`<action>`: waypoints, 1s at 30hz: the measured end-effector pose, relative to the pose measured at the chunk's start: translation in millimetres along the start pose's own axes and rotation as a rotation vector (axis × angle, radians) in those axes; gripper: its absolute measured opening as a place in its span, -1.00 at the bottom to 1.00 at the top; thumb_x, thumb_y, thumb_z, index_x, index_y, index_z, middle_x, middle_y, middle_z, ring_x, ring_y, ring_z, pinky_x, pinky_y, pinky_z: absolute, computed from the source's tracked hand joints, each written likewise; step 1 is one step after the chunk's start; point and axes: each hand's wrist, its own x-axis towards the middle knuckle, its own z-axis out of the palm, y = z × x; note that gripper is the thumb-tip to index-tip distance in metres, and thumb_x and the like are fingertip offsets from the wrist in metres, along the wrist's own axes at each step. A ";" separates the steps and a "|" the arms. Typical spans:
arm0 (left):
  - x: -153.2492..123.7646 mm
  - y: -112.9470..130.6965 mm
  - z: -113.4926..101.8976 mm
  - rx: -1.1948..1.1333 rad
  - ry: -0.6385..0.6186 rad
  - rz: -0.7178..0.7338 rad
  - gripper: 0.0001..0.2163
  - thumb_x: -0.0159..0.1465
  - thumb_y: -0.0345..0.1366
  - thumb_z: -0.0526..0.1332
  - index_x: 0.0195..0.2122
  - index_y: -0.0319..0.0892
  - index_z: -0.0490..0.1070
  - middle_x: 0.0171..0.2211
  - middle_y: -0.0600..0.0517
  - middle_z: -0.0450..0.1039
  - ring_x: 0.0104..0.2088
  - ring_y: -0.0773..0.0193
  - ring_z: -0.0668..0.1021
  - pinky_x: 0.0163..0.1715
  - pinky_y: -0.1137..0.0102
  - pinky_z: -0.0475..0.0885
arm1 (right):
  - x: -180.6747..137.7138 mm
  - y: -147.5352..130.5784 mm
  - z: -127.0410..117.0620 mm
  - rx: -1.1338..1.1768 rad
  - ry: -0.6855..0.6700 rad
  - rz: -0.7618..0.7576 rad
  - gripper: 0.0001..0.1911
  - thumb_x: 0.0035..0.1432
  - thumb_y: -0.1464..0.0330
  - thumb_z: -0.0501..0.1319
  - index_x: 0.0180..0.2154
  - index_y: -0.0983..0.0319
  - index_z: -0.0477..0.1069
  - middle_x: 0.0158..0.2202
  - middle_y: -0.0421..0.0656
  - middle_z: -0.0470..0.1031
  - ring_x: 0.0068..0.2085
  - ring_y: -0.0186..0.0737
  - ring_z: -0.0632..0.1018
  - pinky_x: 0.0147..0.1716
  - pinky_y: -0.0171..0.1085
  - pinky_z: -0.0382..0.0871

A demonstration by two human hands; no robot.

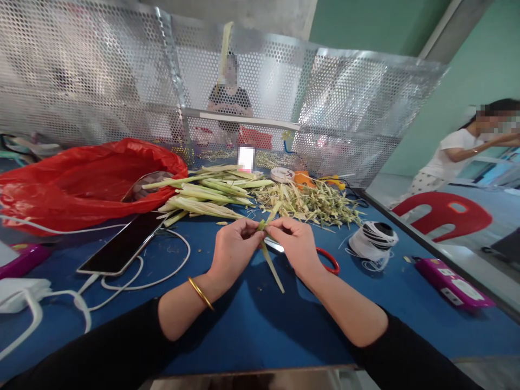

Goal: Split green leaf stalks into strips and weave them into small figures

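Between my two hands is a pale green leaf strip (273, 268), held above the blue table. One end hangs down toward me, and another part sticks up past the fingers. My left hand (233, 246) pinches it between thumb and forefinger. My right hand (296, 244) pinches the same strip from the other side, with the fingertips of both hands almost touching. Small folds at the fingertips are partly hidden. Beneath my right hand lies a pair of scissors with red handles (333, 261), mostly covered by it. Long leaf strips (203, 200) are heaped just beyond my left hand.
A pile of small woven-looking leaf pieces (325, 203) lies behind my right hand. A spool of white thread (372, 242) and a purple packet (450, 284) are at right. A red plastic bag (81, 179), a phone (124, 244) and white cables occupy the left. Perforated metal panels (244, 86) stand behind.
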 end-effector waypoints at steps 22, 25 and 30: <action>5.3 16.6 -2.0 -0.203 -0.001 -0.139 -0.83 -0.02 -0.29 0.33 -0.41 -0.25 0.46 -0.50 0.08 0.51 -0.50 0.34 0.53 -0.41 0.41 0.51 | 0.1 -6.9 -8.9 -0.240 -0.073 -0.193 -0.83 0.12 0.35 0.12 -0.31 0.20 0.49 -0.29 -0.14 0.54 -0.26 -0.19 0.50 -0.25 -0.25 0.32; 5.6 18.7 -1.4 -0.225 0.022 -0.177 -0.82 -0.05 -0.30 0.34 -0.44 -0.26 0.45 -0.53 0.09 0.47 -0.54 0.37 0.51 -0.46 0.44 0.50 | -0.4 -10.6 -11.0 -0.287 -0.037 -0.184 -0.89 0.10 0.38 0.14 -0.36 0.21 0.43 -0.40 -0.18 0.51 -0.37 -0.25 0.47 -0.38 -0.30 0.30; 2.4 21.1 -1.7 -0.120 -0.116 -0.100 -0.89 0.01 -0.31 0.28 -0.48 -0.26 0.45 -0.54 0.08 0.47 -0.54 0.37 0.51 -0.47 0.47 0.47 | 0.6 -5.5 -9.1 -0.273 -0.039 -0.194 -0.95 0.07 0.40 0.16 -0.39 0.22 0.38 -0.47 -0.22 0.43 -0.43 -0.30 0.44 -0.39 -0.32 0.31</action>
